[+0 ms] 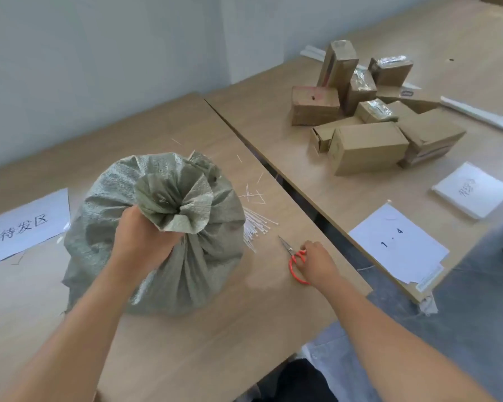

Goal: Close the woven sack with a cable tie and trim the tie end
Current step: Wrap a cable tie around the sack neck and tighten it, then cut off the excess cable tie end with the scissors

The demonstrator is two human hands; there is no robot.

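Observation:
A grey-green woven sack stands full on the wooden table, its mouth gathered into a bunched neck. My left hand is closed around that neck just below the flared top. No cable tie shows on the neck; my hand hides that spot. To the right, red-handled scissors lie on the table with the blades pointing away from me. My right hand rests on their handles, fingers at the loops. A heap of white cable ties lies behind the sack's right side.
Cut tie ends are scattered past the sack. A labelled paper sheet lies at the left. A second table to the right, across a narrow gap, carries cardboard boxes and white sheets.

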